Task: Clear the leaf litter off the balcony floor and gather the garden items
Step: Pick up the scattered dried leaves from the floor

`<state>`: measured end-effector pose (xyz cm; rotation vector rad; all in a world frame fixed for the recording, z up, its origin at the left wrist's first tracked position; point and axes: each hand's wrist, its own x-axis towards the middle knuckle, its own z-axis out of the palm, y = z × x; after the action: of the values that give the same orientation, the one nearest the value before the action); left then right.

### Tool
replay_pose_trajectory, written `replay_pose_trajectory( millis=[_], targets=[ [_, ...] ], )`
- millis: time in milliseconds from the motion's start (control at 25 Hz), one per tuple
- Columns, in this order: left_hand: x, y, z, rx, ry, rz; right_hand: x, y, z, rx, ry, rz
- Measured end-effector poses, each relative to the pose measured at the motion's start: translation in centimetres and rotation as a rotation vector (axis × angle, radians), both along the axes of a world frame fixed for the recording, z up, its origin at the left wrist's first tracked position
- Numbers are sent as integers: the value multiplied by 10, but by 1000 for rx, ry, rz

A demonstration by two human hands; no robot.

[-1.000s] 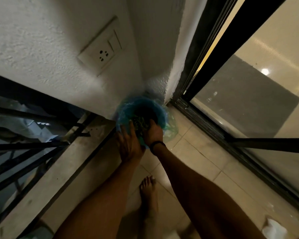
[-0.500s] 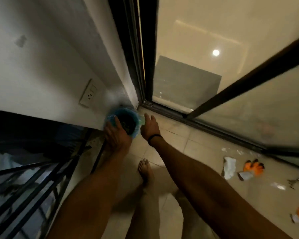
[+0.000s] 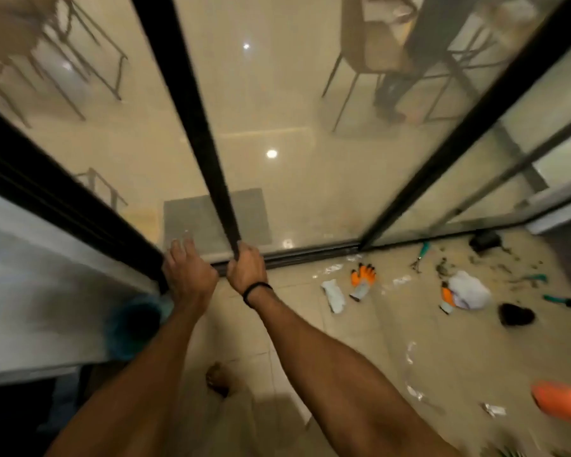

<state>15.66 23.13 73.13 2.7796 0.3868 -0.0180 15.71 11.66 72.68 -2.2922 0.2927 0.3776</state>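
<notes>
My right hand (image 3: 246,268) curls round the black door stile (image 3: 211,179), my left hand (image 3: 188,275) rests loose-fingered on the glass beside it, probably steadying me; leaf litter (image 3: 443,268) and an orange glove (image 3: 363,280) lie on the floor (image 3: 376,341) to my right

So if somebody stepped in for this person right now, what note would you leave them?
Left grip: open, fingers straight, up by the glass.
Right grip: curled round the black door bar.
Blue bucket stands by the wall on the left; its inside is too dark to see.
Done: cannot be judged from this view.
Left: the orange glove, white bundle, teal hand tool, dark pot and leaf litter all lie scattered on the floor tiles to the right.
</notes>
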Motion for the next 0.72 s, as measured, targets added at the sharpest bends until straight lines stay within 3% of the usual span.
replay_pose_trajectory(
  millis=[360, 720],
  targets=[
    [-62, -342, 30, -43, 12, -520, -124, -367, 47, -9, -8, -598],
    [-108, -654, 5, 42, 101, -1050, -204, -630, 25, -22, 103, -1023]
  ],
)
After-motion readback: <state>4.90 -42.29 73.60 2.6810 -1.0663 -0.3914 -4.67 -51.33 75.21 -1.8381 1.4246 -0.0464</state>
